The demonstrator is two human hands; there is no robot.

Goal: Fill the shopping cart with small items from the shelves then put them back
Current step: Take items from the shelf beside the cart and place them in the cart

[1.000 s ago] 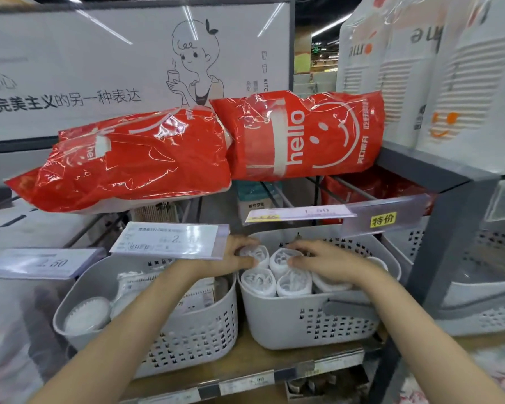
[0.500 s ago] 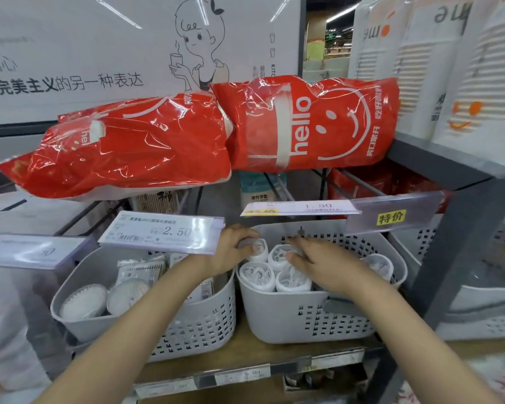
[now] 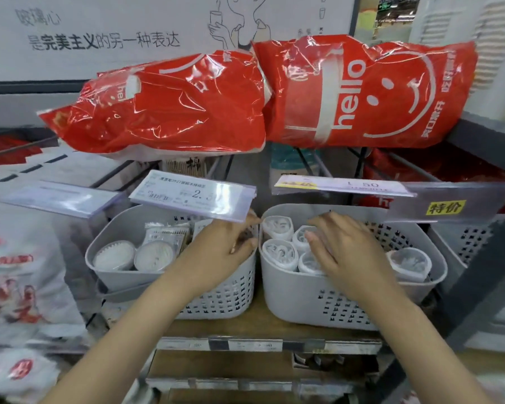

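Seemingly mid-task: both the left hand (image 3: 228, 246) and right hand (image 3: 341, 246), fingers relaxed, hover emptily over the right basket (image 3: 298, 298) of rolled packs (image 3: 279, 252) (no cart visible).

Red packs (image 3: 362, 91) with white smiley print; pale grey perforated baskets (image 3: 318, 298).

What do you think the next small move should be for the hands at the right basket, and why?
Probably the right hand should close on one wrapped roll beneath it: its fingers lie spread over the rolls in the right basket, gripping none, and the left hand rests at the rim.
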